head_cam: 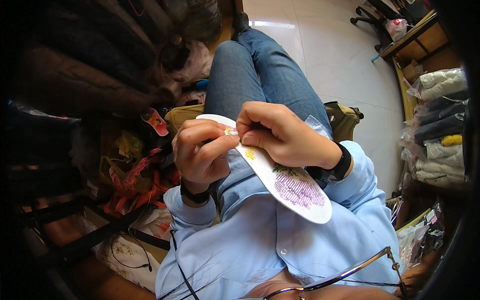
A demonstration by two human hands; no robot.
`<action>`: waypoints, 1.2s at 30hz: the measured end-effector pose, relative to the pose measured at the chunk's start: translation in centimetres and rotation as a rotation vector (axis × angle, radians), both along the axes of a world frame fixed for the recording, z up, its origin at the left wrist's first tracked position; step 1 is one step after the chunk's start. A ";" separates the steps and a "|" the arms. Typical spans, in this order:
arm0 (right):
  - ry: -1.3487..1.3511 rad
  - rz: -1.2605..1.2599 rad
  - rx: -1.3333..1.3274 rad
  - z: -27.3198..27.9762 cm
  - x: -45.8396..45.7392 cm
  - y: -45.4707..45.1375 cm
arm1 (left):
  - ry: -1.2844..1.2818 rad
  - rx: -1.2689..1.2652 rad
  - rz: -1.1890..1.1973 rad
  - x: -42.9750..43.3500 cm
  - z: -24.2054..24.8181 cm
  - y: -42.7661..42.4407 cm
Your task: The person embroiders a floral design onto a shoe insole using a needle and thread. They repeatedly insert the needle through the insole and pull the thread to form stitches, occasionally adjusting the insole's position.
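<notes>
A white shoe insole (258,165) with a mesh-like surface slants across my lap. It bears purple stitching at its broad near end, yellow and green stitches along the middle, and pink ones towards the far end. My left hand (202,150) grips it near its narrower middle, thumb and forefinger on the face. Close against the left thumb, my right hand (277,135) has its thumb and forefinger pinched together over the insole. Whatever lies between those right fingertips is hidden or too small to tell. Part of the insole passes beneath the right hand.
Left of my legs lie pink thread (140,170), plastic bags (120,168) and a small red patterned piece (155,122). A black cable loop (131,251) hangs lower left. On the right, shelves hold bagged folded goods (442,127). A wheeled chair base (362,17) stands on the tiled floor.
</notes>
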State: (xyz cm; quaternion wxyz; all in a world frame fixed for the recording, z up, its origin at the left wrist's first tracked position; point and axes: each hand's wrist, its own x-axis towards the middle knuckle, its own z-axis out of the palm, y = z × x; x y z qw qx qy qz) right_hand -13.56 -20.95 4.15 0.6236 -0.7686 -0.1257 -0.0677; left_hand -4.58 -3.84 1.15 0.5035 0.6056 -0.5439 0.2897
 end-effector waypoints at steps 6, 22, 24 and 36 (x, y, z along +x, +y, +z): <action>0.238 -0.097 0.346 -1.7 1.2 -0.9 | 0.136 0.120 -0.181 -0.1 0.6 0.0; 0.506 0.096 0.968 -2.7 0.4 -4.7 | 0.221 0.139 -0.244 1.0 0.7 1.4; 0.425 0.091 1.054 -2.8 0.1 -5.6 | 0.155 0.138 -0.128 1.5 0.6 1.8; -0.106 -0.274 0.635 0.2 -8.2 -13.3 | 0.285 -0.078 0.884 5.2 -0.1 5.8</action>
